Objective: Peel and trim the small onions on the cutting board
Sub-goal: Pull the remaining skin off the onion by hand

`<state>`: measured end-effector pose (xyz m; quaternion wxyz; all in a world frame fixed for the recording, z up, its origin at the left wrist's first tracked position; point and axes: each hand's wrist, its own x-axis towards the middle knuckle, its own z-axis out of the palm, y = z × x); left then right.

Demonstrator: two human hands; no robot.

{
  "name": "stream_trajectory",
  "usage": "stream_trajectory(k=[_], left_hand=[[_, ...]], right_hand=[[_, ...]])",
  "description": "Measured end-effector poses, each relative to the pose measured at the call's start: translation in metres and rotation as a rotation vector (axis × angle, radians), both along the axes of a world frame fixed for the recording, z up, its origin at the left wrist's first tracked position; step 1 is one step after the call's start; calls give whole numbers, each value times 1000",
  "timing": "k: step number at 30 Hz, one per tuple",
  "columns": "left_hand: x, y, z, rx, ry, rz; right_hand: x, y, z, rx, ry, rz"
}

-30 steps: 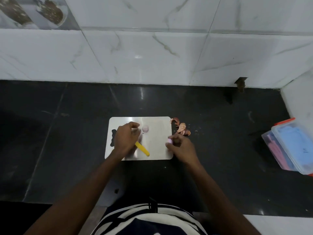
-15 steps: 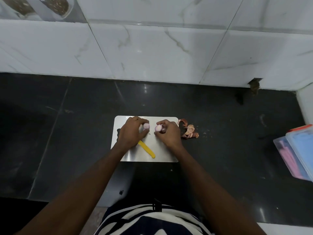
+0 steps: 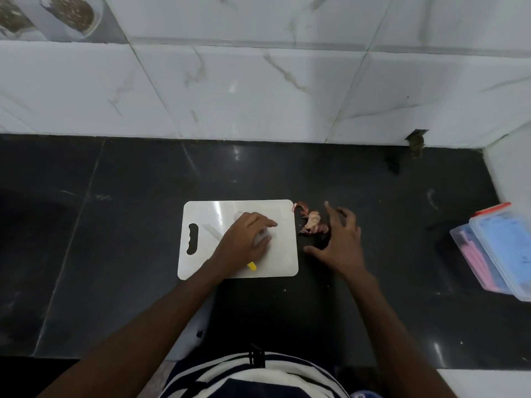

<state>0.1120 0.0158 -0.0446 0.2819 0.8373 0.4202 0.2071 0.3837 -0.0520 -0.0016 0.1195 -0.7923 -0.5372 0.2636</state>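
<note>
Nearest the camera, a striped shirt [image 3: 253,372] fills the bottom edge, both bare forearms reaching out from it over the dark counter [image 3: 115,225]. On the white board [image 3: 281,259], the left hand [image 3: 244,239] lies palm down, fingers loosely curled over something pale; whether it grips an onion I cannot tell. A pale onion [image 3: 238,215] peeks out just beyond its knuckles. A knife [image 3: 212,232] lies slantwise under that hand, its yellow handle end showing at the wrist side. Right of the board, the right hand [image 3: 342,239] is spread wide and empty, fingers apart, just beside the peels [image 3: 311,222]. Farther right sits a plastic box [image 3: 500,248]. Beyond rises the tiled wall [image 3: 258,90].
</note>
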Motion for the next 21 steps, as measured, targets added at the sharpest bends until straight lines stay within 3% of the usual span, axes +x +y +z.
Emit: stream_trajectory(k=[5, 13, 18, 21], left_hand=[[46, -2, 8, -68, -64, 25], [41, -29, 12, -78, -20, -19], [40, -32, 13, -94, -9, -32], [48, -40, 20, -92, 4, -14]], right_hand=[[1, 43, -8, -160, -94, 269], [-15, 50, -35, 53, -229, 429], [-14, 21, -44, 154, -181, 273], [-10, -2, -42, 159, 56, -57]])
